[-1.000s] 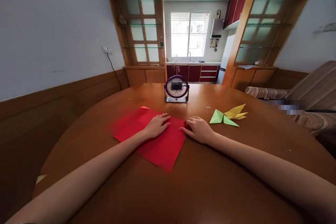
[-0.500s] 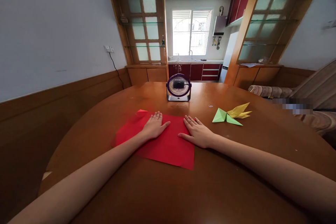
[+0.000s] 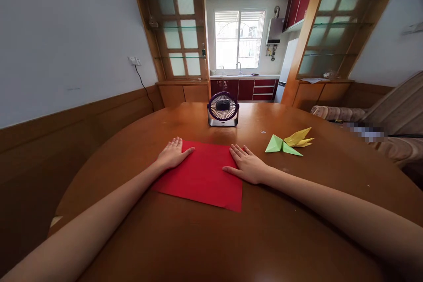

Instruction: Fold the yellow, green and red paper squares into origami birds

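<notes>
A sheet of red paper (image 3: 201, 174) lies flat on the brown wooden table (image 3: 185, 246). My left hand (image 3: 172, 153) rests palm down over its left edge, with the thumb stretched out across the red. On the opposite edge lies my right hand (image 3: 247, 164), also palm down, its fingers pointing away from me. Both hands are open and press on the paper without gripping it. To the right of my right hand sit a folded green paper piece (image 3: 280, 145) and a folded yellow paper piece (image 3: 299, 138), touching each other.
A small dark purple fan (image 3: 223, 109) stands on the table beyond the paper. A striped sofa (image 3: 340, 113) is past the table's right side. Behind are wooden cabinets (image 3: 185, 94) and a kitchen with a window (image 3: 239, 39).
My left hand has slid left from the middle of the red paper to its left edge. The blurred left part of the sheet now lies flat and still. My right hand has stayed put.
</notes>
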`<action>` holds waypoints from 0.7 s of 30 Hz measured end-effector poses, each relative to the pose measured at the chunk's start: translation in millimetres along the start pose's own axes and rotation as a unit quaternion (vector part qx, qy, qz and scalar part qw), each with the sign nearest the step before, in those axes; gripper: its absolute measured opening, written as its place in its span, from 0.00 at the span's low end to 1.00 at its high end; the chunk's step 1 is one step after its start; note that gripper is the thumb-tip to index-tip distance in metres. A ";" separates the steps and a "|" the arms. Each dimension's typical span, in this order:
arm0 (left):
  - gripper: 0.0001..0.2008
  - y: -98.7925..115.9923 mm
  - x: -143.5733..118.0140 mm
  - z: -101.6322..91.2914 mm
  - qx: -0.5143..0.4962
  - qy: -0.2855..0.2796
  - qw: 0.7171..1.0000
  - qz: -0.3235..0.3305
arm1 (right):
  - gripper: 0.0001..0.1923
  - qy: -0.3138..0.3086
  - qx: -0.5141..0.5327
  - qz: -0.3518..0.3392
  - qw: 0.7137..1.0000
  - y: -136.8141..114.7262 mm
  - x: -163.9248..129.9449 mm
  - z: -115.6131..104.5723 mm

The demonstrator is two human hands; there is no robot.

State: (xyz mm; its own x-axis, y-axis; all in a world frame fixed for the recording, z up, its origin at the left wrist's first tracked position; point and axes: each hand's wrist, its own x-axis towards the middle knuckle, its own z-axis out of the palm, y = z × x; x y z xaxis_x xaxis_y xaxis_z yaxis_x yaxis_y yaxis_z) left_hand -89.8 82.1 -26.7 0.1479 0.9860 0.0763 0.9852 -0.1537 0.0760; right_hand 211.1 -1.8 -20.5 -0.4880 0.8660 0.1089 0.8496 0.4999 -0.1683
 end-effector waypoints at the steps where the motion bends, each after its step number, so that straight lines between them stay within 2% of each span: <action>1: 0.51 -6.4 -0.8 0.1 0.006 0.009 1.000 -0.010 | 0.52 0.001 0.001 -0.003 1.000 0.8 0.2 0.7; 6: 0.50 -28.5 -3.7 2.7 0.016 0.035 0.999 -0.006 | 0.51 0.010 -0.004 -0.010 1.000 5.2 -0.6 1.4; 13: 0.48 -28.2 -9.3 -1.0 0.027 0.051 0.998 -0.019 | 0.51 0.005 -0.010 -0.014 1.000 8.5 -3.2 -0.8; 15: 0.47 -31.7 -11.9 -5.1 0.042 0.085 0.995 -0.031 | 0.52 0.008 -0.008 -0.017 1.000 8.5 -3.1 -0.6; 17: 0.44 -34.1 -14.2 -10.4 0.053 0.143 0.988 -0.031 | 0.53 0.006 -0.015 -0.016 1.000 9.8 -3.3 -0.6; 21: 0.37 -19.7 -18.0 -20.1 0.038 0.260 0.964 0.043 | 0.53 0.010 -0.033 0.009 0.999 18.2 -5.4 -2.0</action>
State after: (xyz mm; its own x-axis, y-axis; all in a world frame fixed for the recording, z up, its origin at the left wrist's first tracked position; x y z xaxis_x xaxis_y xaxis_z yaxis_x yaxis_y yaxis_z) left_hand -113.6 66.1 -9.6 0.1851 0.8018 0.5681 0.9777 -0.2084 -0.0244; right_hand 229.6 2.6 -22.2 -0.4693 0.8739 0.1265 0.8697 0.4822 -0.1055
